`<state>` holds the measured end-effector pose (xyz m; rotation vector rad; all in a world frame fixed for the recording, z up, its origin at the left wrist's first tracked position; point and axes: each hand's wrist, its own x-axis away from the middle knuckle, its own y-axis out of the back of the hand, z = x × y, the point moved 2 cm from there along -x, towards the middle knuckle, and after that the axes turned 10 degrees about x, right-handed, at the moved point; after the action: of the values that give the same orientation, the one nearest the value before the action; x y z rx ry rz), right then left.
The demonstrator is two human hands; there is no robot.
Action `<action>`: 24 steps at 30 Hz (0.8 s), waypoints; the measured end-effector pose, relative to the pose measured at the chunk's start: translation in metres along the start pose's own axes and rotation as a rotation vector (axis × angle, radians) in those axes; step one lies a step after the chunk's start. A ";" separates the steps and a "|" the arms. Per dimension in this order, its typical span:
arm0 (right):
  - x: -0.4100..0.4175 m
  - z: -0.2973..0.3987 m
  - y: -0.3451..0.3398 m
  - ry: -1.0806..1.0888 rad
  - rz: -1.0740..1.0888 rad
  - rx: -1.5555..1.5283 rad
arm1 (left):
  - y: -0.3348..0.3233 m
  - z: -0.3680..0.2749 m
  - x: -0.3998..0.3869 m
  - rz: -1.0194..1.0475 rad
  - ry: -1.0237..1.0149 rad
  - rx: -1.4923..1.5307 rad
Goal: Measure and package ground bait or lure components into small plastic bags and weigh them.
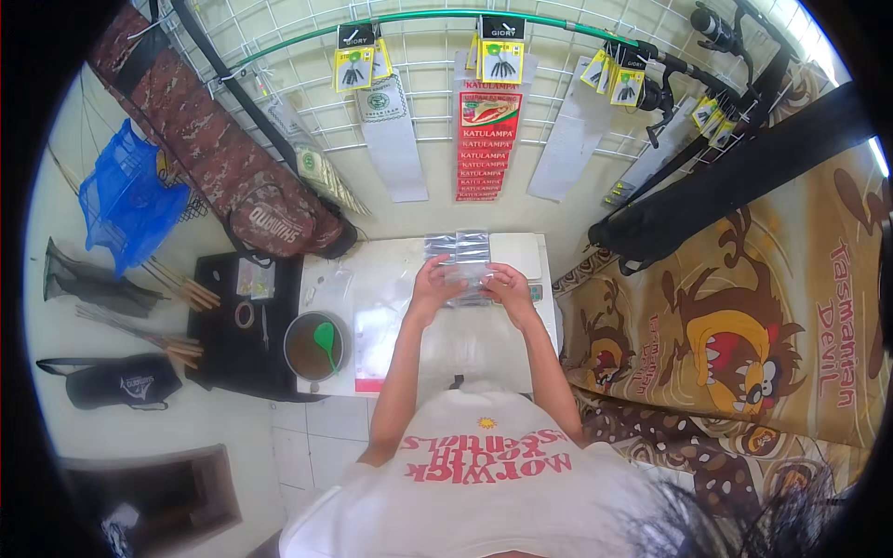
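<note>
A small clear plastic sachet [469, 273] stretches between my two hands above the white table. My left hand [434, 287] pinches its left side, thumb inward. On the opposite side, my right hand [511, 287] grips the edge with thumb and fingers. Whether anything is inside the sachet I cannot tell. Just beyond my fingers lie dark-looking flat packets in clear plastic [472, 243], arranged in two side-by-side groups. A white digital scale [518, 252] sits to the right of them, its display partly behind my right hand.
At the table's left stands a metal pot [288, 347] of brown material with a green plastic scoop [324, 336]. A tape roll [244, 315] and small scissors [265, 328] lie on a black surface. Fishing tackle hangs from the wire grid [425, 129]. A cartoon-print curtain [656, 335] borders the right.
</note>
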<state>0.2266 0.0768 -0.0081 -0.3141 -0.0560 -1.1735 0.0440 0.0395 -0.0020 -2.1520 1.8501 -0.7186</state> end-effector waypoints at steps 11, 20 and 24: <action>0.006 0.009 -0.004 -0.021 0.043 0.017 | -0.003 0.000 0.003 0.080 0.047 -0.028; 0.006 0.003 0.000 -0.025 0.011 0.074 | -0.001 0.004 0.002 0.095 -0.002 -0.122; 0.001 -0.006 0.002 -0.036 -0.093 0.159 | -0.006 0.007 0.002 0.094 -0.006 -0.089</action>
<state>0.2281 0.0750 -0.0137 -0.1933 -0.1961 -1.2478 0.0524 0.0380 -0.0048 -2.1005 2.0008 -0.6206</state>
